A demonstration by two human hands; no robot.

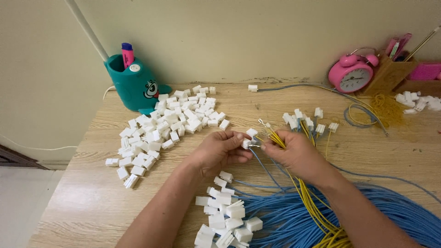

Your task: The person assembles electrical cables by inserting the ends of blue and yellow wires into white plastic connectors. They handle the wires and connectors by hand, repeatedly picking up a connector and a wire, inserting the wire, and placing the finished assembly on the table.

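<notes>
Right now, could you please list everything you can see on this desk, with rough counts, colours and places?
White plastic connector housings: a large heap, white, left-centre of the desk; a smaller heap at the near edge.
Blue wires: a thick bundle, blue, near right.
Yellow wires: a bunch, yellow, running from the right hand towards the near edge.
Finished wires with white connectors: several, beyond the hands.
Teal plastic pen holder: one, back left, with a pink highlighter.
Pink alarm clock: one, back right.
Wooden desk: one, light wood.
Left hand: holds a small white connector.
Right hand: grips the yellow wire ends.
</notes>
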